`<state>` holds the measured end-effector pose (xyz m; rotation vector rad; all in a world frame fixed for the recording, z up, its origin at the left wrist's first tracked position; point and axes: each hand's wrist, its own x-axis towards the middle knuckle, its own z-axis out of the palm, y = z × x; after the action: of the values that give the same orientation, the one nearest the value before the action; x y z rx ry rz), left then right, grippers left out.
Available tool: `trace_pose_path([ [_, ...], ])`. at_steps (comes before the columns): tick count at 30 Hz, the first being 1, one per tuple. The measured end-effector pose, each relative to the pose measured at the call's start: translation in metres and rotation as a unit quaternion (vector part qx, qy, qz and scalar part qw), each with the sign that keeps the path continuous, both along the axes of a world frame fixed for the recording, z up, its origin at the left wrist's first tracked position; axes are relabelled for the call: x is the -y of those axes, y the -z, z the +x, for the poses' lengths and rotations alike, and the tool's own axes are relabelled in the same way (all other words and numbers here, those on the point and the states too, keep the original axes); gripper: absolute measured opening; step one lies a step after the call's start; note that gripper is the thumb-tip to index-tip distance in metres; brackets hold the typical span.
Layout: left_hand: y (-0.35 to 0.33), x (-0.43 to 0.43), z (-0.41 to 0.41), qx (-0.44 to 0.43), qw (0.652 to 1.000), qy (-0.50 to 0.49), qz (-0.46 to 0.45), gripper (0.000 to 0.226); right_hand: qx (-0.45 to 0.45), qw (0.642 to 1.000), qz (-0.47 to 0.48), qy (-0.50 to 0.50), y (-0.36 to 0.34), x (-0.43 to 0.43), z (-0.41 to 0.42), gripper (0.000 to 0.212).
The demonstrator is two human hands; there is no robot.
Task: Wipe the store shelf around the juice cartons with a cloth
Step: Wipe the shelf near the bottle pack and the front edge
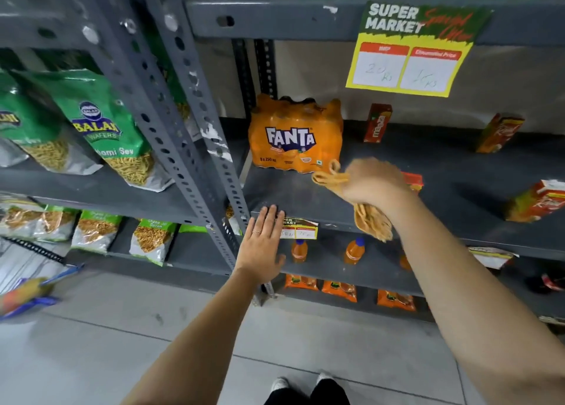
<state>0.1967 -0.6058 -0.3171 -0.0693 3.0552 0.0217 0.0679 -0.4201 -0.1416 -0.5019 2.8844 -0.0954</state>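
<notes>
Right hand (371,180) grips the bunched cloth (371,219) over the shelf (305,193) beside the Fanta pack (295,135); left hand (263,241) rests flat, fingers spread; cloth looks soft, light; cartons (378,123) probably tip easily.

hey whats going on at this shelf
A person is wiping a store shelf. The right hand has a yellow cloth bunched in its grip, just in front of the Fanta pack. The left hand is open and flat, fingertips at the shelf's front edge beside a price tag. Several juice cartons stand spread out along the shelf, one partly hidden behind the right hand.
</notes>
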Motion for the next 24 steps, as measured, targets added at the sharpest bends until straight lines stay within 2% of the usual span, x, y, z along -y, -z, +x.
trace_pose_path([
  [2, 0.001, -0.001, 0.002, -0.002, 1.0, -0.007, -0.003, 0.097, -0.074, 0.995, -0.03, -0.058, 0.001, 0.029, -0.009, 0.027],
  [4, 0.003, -0.003, 0.002, -0.001, 1.0, -0.011, 0.0, 0.099, -0.11, 0.982, -0.043, -0.149, 0.006, 0.057, -0.016, 0.019],
  [7, 0.003, -0.002, 0.0, 0.005, 1.0, -0.015, 0.002, 0.107, -0.133, 0.943, -0.047, -0.302, 0.018, 0.102, -0.019, 0.031],
  [10, 0.005, 0.0, 0.0, 0.015, 1.0, -0.003, -0.011, 0.116, -0.139, 0.906, 0.05, -0.398, 0.044, 0.135, -0.02, 0.033],
  [13, 0.005, 0.003, 0.001, 0.009, 1.0, 0.005, -0.014, 0.118, -0.1, 0.911, 0.108, -0.385, 0.07, 0.14, -0.032, 0.032],
  [18, 0.007, 0.001, 0.002, -0.002, 1.0, 0.007, -0.016, 0.116, -0.039, 0.943, 0.07, -0.322, 0.09, 0.11, -0.051, 0.043],
  [24, 0.01, 0.001, 0.002, -0.007, 1.0, 0.005, -0.024, 0.117, 0.027, 0.98, 0.044, -0.192, 0.102, 0.018, -0.027, 0.059],
])
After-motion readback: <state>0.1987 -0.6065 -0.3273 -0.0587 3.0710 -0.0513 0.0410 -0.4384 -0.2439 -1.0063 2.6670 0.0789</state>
